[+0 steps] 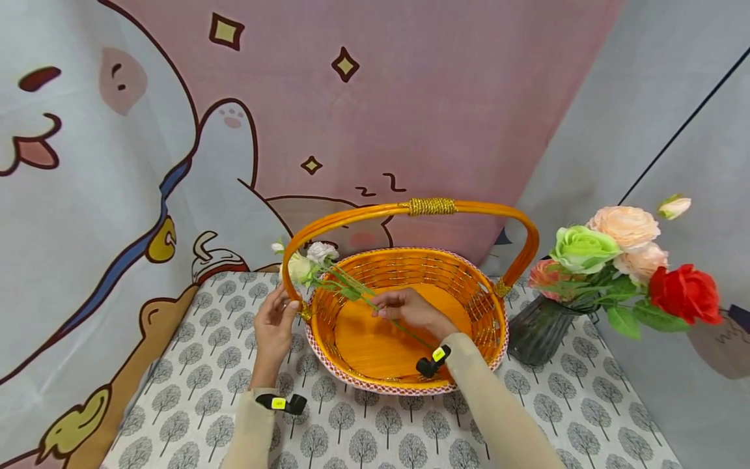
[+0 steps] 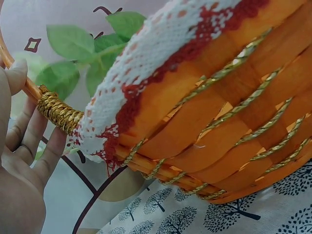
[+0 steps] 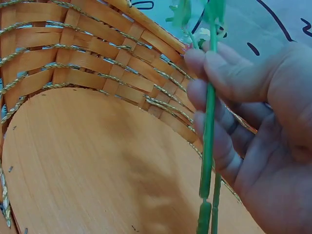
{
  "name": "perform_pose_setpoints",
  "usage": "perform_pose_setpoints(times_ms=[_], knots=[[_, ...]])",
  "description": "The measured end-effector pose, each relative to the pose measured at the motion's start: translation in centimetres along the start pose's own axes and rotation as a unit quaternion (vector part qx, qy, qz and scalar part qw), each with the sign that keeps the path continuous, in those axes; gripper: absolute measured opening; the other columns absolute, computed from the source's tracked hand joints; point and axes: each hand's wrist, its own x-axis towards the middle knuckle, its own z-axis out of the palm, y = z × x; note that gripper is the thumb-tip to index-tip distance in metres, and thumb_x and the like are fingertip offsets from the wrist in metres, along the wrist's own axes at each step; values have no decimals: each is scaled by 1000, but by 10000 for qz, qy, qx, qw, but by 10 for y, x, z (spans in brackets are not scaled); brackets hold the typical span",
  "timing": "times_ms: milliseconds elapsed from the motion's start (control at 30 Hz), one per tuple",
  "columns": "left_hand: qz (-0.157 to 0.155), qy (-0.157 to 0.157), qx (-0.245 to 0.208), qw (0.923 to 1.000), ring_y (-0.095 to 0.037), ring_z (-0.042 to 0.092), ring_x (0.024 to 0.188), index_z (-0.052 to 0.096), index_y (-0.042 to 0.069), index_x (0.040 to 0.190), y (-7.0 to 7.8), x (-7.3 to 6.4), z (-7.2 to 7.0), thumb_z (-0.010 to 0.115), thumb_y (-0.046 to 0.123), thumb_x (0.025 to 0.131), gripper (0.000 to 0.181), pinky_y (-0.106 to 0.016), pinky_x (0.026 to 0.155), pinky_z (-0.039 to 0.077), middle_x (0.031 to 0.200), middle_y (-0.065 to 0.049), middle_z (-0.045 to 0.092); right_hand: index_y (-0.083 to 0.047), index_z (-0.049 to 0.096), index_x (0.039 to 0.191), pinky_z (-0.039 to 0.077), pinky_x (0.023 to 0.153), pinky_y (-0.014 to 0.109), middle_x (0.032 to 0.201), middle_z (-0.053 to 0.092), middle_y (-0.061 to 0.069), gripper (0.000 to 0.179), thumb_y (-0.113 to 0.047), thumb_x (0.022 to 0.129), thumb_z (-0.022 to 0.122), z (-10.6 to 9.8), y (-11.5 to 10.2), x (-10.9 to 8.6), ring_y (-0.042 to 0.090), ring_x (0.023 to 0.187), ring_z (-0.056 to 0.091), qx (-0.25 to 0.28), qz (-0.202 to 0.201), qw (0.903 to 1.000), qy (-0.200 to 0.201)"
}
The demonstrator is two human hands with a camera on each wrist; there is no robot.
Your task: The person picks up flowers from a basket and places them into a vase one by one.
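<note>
The green stems [image 3: 208,131] of the white flowers [image 1: 322,253] were pinched between the thumb and fingers of the right hand [image 1: 410,309] above the orange basket [image 1: 381,345], with the blooms held by the handle's left side. The handle [image 1: 351,215] was gripped near its left base by the left hand [image 1: 274,322]. On the tree-patterned worktop [image 1: 328,433], a dark vase [image 1: 536,332] of mixed flowers was placed just beside the basket.

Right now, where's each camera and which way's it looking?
Head: on the head, facing forward and down at the basket; sleeved forearms, the left grip and right grip show.
Left wrist: on that wrist, facing the basket's outer side and handle; left grip shows.
Right wrist: on that wrist, facing into the basket past green stems; right grip shows.
Head and right wrist share the basket's inside and stems.
</note>
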Motion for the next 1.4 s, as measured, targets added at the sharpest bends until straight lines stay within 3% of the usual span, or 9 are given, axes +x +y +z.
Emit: perform_pose_setpoints(times_ms=[133,267,433,567,700,867,1167,1400], knots=[[39,-3,108,9999,-5,67,106,53,-7,143,0,0,0,59,-9,99,44,-17,95,55,120,8,72,0,64,132,53,102,62,120,71,16,32,-9,102,63,-1,-1,-2,54,122,57,69,-234,9997,-69],[-25,57,209,9998,-4,67,105,54,-6,143,1,-1,0,58,-10,98,45,-17,95,56,118,6,72,1,60,135,55,97,60,121,68,18,34,-11,102,63,-3,-3,-3,50,115,61,200,-317,9993,96],[-120,140,246,9995,-5,67,104,52,-10,141,3,-1,1,58,-13,97,45,-18,96,56,116,2,73,5,50,140,60,81,45,114,65,14,44,-16,104,62,-6,-5,-4,32,97,65,697,-353,9967,235],[-103,162,259,9995,-6,68,104,53,-10,141,5,-1,3,58,-12,97,44,-17,95,56,116,3,73,-4,55,136,55,69,30,110,65,7,37,-18,103,63,-7,-7,-5,18,88,66,894,-348,9946,386],[5,107,44,9999,-9,69,103,55,-8,141,5,0,3,58,-13,97,44,-20,96,57,115,-4,73,-12,59,130,56,66,27,109,66,9,27,-13,103,63,-8,-8,-6,15,85,69,1256,-405,9899,523],[-3,96,-63,9999,-9,69,103,56,-5,142,4,0,2,58,-13,97,46,-20,96,58,116,-1,73,-9,54,135,61,65,28,103,67,3,36,-8,101,65,-10,-9,-7,18,86,71,1601,-529,9840,576],[-246,65,168,9995,-7,69,103,52,-10,142,1,0,4,58,-11,98,44,-20,94,58,117,5,72,-11,47,146,65,71,39,103,67,0,50,-15,100,68,-14,-24,-19,24,93,70,1287,-615,9870,735],[-152,109,210,9996,-5,68,103,53,-9,141,1,-1,2,54,-20,95,47,-17,93,57,117,8,71,-8,46,144,63,63,32,101,69,5,46,-19,103,64,-10,-57,-32,21,84,69,1138,-632,9882,811]])
